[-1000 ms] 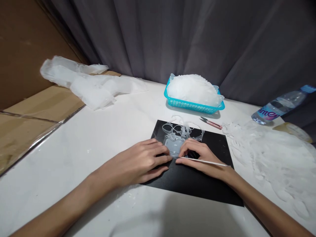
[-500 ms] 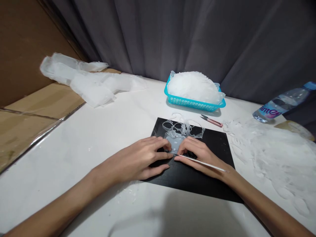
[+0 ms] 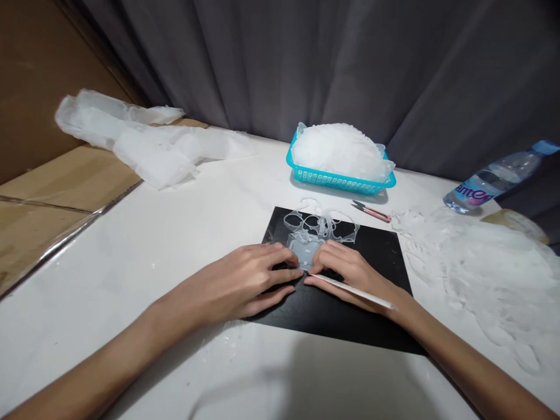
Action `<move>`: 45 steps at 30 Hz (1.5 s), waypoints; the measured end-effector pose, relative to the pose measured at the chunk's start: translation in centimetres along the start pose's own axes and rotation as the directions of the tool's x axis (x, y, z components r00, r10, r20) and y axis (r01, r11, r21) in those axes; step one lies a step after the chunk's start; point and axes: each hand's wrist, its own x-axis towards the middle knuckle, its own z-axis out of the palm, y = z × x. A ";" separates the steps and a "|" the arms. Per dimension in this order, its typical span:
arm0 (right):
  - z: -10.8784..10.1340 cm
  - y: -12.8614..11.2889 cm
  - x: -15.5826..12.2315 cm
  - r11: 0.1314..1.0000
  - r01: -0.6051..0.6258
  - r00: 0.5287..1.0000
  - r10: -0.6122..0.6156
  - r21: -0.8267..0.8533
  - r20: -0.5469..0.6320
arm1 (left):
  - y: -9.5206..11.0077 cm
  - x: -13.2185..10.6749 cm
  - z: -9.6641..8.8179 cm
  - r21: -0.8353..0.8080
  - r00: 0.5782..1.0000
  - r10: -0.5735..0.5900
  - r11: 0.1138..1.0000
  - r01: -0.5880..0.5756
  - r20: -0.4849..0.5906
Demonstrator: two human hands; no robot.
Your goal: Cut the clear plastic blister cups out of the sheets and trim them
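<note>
A clear plastic sheet piece (image 3: 306,251) with punched holes and looped offcuts lies on a black mat (image 3: 350,315) in the middle of the white table. My left hand (image 3: 245,283) rests on the mat with its fingers pressing the sheet's left edge. My right hand (image 3: 350,274) pinches a thin white stick (image 3: 354,291), whose tip meets the sheet's lower edge, while the fingertips also hold the sheet down.
A turquoise basket (image 3: 339,184) heaped with clear plastic bits stands behind the mat. Small pink snips (image 3: 371,211) lie beside it. A water bottle (image 3: 494,181) lies at the right, above a spread of plastic scraps (image 3: 481,274). Crumpled plastic bags (image 3: 144,143) and cardboard (image 3: 56,192) sit left.
The view has shifted slightly. Both hands stay on the plastic sheet, with the stick tip still at its lower edge.
</note>
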 end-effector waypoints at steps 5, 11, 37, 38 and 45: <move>-0.1 -0.2 -0.1 0.998 0.036 0.999 -0.036 -0.048 0.000 | 0.1 0.1 0.3 0.031 0.999 -0.033 0.999 0.033 -0.006; -0.2 -0.4 -0.1 0.992 0.076 0.997 -0.076 -0.098 0.004 | 0.3 0.2 0.4 0.022 0.998 -0.058 0.998 0.058 -0.004; -0.6 -0.5 -1.0 0.860 0.172 0.985 -0.150 -0.480 0.084 | 0.3 0.8 1.1 -0.001 0.993 -0.097 0.995 0.097 -0.061; -0.3 -0.4 -1.0 0.849 0.176 0.984 -0.170 -0.499 0.059 | 0.3 0.7 1.1 -0.008 0.995 -0.090 0.996 0.090 -0.054; 0.5 -0.8 -0.5 0.843 0.165 0.985 -0.166 -0.513 0.044 | 0.2 0.5 0.9 -0.020 0.994 -0.074 0.997 0.073 -0.074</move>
